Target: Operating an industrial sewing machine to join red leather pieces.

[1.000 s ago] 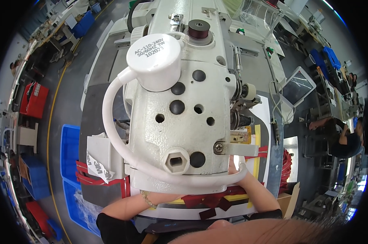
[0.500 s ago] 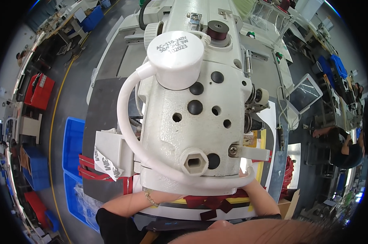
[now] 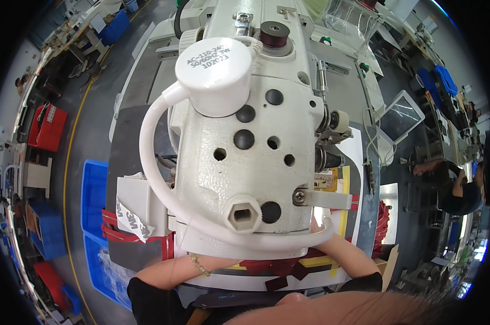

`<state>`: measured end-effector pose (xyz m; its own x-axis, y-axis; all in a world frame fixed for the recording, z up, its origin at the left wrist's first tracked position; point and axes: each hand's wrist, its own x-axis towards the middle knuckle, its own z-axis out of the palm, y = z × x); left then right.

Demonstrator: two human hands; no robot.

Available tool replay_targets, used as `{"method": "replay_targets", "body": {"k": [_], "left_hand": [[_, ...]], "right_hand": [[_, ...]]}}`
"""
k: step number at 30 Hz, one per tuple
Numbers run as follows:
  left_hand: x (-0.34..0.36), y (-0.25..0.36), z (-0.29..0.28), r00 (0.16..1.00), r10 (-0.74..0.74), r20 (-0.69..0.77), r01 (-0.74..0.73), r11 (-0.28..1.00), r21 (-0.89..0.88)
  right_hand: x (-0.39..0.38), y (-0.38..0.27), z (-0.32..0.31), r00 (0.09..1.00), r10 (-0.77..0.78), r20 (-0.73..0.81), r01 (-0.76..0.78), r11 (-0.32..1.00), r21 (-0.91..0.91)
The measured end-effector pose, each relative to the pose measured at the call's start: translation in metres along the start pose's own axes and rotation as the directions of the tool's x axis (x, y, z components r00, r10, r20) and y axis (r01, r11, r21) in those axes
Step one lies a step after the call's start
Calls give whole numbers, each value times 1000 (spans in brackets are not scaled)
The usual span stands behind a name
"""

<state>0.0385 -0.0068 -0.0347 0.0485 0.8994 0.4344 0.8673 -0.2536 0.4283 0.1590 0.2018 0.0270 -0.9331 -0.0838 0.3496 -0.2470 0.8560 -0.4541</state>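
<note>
Shifted since half a second ago, the head view shows the sewing machine [image 3: 223, 176] farther left. Its casing mostly hides left hand [image 3: 223, 262] and right hand [image 3: 327, 247]; whether either grips anything cannot be told. Dark red pieces [image 3: 276, 283] lie between the forearms, toward the bench's [image 3: 130, 154] near edge.

The sewing machine [image 3: 266, 179] is white (4 black plugs [image 3: 244, 139] dot it); dark red pieces [image 3: 276, 284] at its near end, blue bins [image 3: 93, 200] left of it.
</note>
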Motion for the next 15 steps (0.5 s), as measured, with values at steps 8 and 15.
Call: {"method": "replay_targets", "body": {"k": [8,15], "left_hand": [[6,11,-28,960,-183,210,200,978,-58],[12,6,-43,987,-150,58,147,988,49]], "right_hand": [[6,3,18,987,-161,-11,158,980,-123],[-4,4,33,995,-73,-63,69,996,-64]]}}
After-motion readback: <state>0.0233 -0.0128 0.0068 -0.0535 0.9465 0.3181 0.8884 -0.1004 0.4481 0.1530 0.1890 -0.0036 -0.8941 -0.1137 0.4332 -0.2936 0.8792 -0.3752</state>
